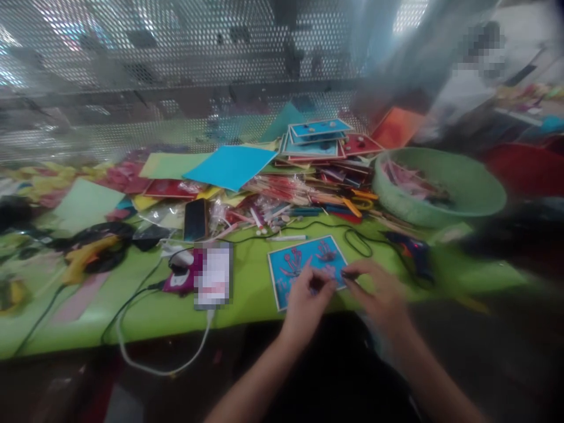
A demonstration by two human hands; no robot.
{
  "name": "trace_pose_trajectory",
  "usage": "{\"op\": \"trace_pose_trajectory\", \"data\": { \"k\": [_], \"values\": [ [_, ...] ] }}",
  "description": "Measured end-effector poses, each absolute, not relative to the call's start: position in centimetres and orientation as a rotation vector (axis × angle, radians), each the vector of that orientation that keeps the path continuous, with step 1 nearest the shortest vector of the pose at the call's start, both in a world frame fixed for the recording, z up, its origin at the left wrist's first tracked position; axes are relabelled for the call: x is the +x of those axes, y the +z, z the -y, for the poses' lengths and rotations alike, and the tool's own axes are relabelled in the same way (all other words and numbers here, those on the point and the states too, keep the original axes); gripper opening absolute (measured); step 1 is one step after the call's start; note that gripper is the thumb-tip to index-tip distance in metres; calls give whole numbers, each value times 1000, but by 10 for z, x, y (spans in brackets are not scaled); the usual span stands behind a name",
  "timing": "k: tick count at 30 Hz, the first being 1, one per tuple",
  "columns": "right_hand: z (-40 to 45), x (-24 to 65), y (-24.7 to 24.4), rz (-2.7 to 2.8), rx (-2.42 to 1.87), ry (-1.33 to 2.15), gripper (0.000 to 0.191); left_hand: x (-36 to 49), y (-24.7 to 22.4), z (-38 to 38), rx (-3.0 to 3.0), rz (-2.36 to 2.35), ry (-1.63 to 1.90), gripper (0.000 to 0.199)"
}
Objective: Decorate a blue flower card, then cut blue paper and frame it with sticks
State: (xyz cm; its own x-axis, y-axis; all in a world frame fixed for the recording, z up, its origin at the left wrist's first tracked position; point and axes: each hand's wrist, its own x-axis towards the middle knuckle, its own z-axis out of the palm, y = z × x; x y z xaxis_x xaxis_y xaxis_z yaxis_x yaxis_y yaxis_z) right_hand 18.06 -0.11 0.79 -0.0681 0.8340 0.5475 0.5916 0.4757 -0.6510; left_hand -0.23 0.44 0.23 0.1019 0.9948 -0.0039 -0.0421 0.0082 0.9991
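Note:
A blue card (pixel 281 261) with a pale border lies on the green table, with pink and red flower-like shapes on its face. Over its lower middle, my left hand (pixel 306 302) has thumb and fingers curled together, the index finger raised; whatever they hold is hidden. My right hand (pixel 381 294), at the card's right edge, pinches a small dark piece (pixel 348 274) too blurred to name. A glue gun (pixel 412 252) rests on the table to the right of my right hand. Behind the card lie a white stick (pixel 286 238) and several small pebble-like pieces (pixel 277 222).
A green basin (pixel 480 194) with pinkish material stands at right. Coloured sheets (pixel 233 166), stacked cards (pixel 319 129) and orange-handled scissors (pixel 352 205) form a pile behind. Two phones (pixel 196 218), a purple box (pixel 183 279), cables and a yellow glue gun (pixel 90 255) lie at left.

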Motion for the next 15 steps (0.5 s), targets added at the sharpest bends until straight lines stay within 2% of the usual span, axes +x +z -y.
{"op": "trace_pose_trajectory", "data": {
  "k": [5,9,15],
  "values": [
    [-1,179,1,1835,-1195,148,16,1,-3,-7,1064,-989,1092,24],
    [-1,177,1,1878,-1153,107,28,3,-1,-7,993,-931,1085,28],
    [3,173,2,1869,-1154,99,35,3,-3,-11,1064,-968,1090,22]
  ]
}}
